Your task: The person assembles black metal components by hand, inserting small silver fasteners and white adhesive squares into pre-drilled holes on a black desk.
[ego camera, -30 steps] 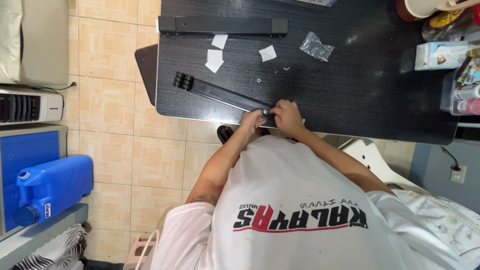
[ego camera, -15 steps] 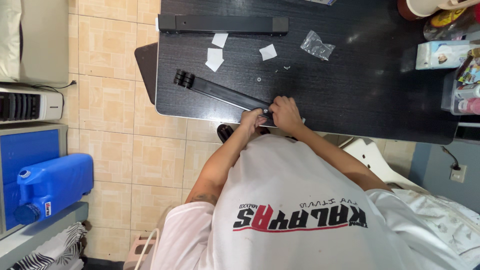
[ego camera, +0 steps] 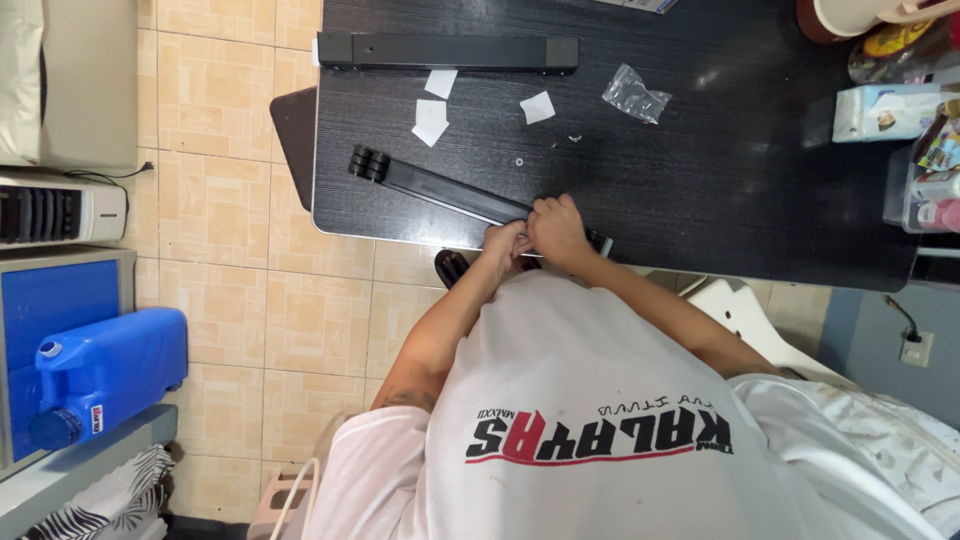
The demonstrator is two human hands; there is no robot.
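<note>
Little has moved since the earlier frames: both hands stay bunched at the near end of the long black bar, only shifting a touch. Left hand is curled shut on the bar's end at the desk edge; right hand is closed over the same end, fingers folded down, though what small part they pinch, if any, can't be told. Bar lies diagonal, its far end w/ dark rollers up and away from the fingers, to their left. Progress, as a judgement: fitting work on this bar end looks underway, not finished; a second black bar lies untouched at the far desk edge, w/ white paper scraps, a clear plastic bag and tiny loose bits between it and the fingers. Room: open desk surface beyond and to the right of the fingers; near desk edge sits right under them, so little margin there; boxes crowd the far right.
</note>
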